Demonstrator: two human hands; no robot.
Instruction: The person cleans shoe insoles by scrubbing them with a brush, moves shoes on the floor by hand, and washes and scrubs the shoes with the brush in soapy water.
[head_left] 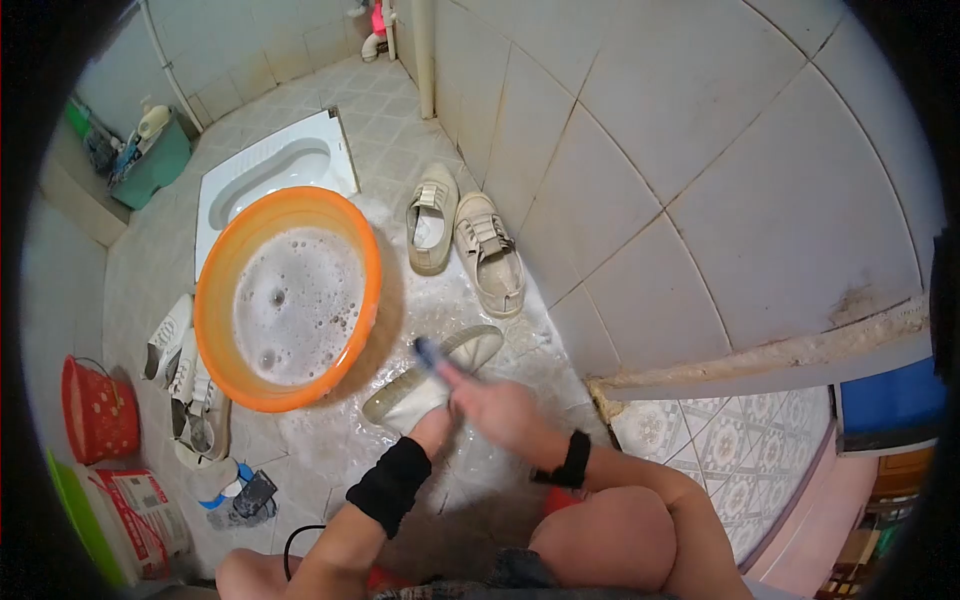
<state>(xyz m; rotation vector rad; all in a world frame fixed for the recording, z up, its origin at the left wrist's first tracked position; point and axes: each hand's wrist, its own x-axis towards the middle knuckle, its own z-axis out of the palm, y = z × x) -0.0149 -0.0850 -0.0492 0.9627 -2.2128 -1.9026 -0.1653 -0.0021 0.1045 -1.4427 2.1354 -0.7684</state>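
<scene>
A pale shoe (pixel 410 402) lies on its side on the wet, soapy floor, its sole edge toward the basin. My left hand (pixel 433 430) reaches into the shoe's near side and holds it, with the fingers mostly hidden. Closed around a dark brush (pixel 428 354), my right hand (pixel 497 408) is over the shoe and blurred by motion. To the left stands an orange basin (pixel 372 290) full of foamy water. A pair of worn pale shoes, one (pixel 432 220) beside the other (pixel 490 255), rests near the wall.
Behind the basin is a white squat toilet (pixel 345 165). More white shoes (pixel 200 415), a red bucket (pixel 100 410) and a blue-and-grey item (pixel 243 495) are on the left. A green tub (pixel 155 170) stands at the back left. The tiled wall (pixel 620 190) rises at the right.
</scene>
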